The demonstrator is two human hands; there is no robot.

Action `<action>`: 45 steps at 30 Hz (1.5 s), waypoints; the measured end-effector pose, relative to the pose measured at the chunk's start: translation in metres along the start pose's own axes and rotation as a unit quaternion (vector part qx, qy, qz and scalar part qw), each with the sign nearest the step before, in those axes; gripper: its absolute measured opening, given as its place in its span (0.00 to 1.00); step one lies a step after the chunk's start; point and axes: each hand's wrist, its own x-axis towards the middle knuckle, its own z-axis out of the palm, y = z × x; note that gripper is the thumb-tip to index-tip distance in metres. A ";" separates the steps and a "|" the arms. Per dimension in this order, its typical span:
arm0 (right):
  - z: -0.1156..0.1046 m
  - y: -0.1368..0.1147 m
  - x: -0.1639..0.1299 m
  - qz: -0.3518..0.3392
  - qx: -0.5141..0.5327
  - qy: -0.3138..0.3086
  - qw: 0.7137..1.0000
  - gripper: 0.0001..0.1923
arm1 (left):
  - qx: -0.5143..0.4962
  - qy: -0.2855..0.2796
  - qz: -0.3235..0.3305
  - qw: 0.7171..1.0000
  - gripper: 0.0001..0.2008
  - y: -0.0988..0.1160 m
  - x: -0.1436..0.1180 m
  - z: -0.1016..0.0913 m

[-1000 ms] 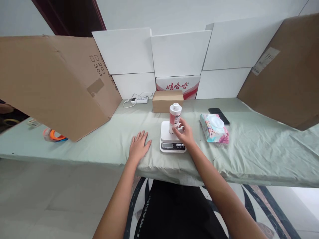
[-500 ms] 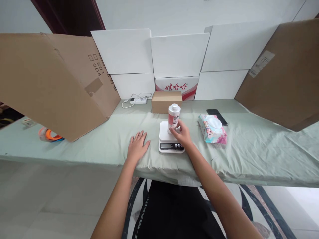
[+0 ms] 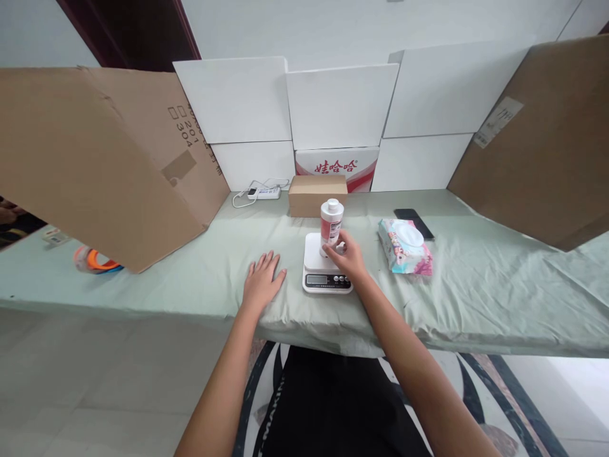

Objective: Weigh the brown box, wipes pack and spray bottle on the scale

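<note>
A white bottle (image 3: 331, 222) with a pink label stands upright over the platform of a white digital kitchen scale (image 3: 314, 259). My right hand (image 3: 349, 256) grips the lower part of the bottle from the right, thumb in front, and hides part of its base and the scale's right side. Whether the bottle's full weight rests on the scale I cannot tell. The scale's display panel faces me, and I cannot make out a reading. To the left of the scale my left hand (image 3: 261, 281) lies flat on the green cloth, fingers spread, holding nothing.
A small brown box (image 3: 318, 198) sits behind the scale. To the right are a pack of wet wipes (image 3: 406, 247) and a dark phone (image 3: 415, 222). A power strip (image 3: 265, 192) lies at the back. Large cardboard panels (image 3: 157, 184) flank the table, with tape rolls (image 3: 98, 260) at left.
</note>
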 end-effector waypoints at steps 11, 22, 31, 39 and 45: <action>-0.057 -0.007 0.061 -0.014 -0.040 0.108 0.993 0.22 | -0.007 -0.001 -0.001 1.000 0.31 0.004 0.000 -0.004; -0.160 0.039 0.145 0.241 -0.245 0.115 0.932 0.25 | -0.013 0.005 0.000 1.000 0.30 0.002 0.001 -0.002; -0.171 0.072 0.146 0.317 -0.254 0.090 0.909 0.22 | -0.005 -0.005 -0.005 1.000 0.32 0.003 0.002 -0.003; -0.173 0.062 0.144 0.342 -0.253 0.035 0.904 0.15 | -0.007 -0.003 -0.006 1.000 0.30 0.003 0.001 -0.004; -0.179 0.030 0.134 0.359 -0.297 -0.035 0.884 0.09 | -0.013 -0.003 -0.005 1.000 0.30 0.005 0.001 -0.004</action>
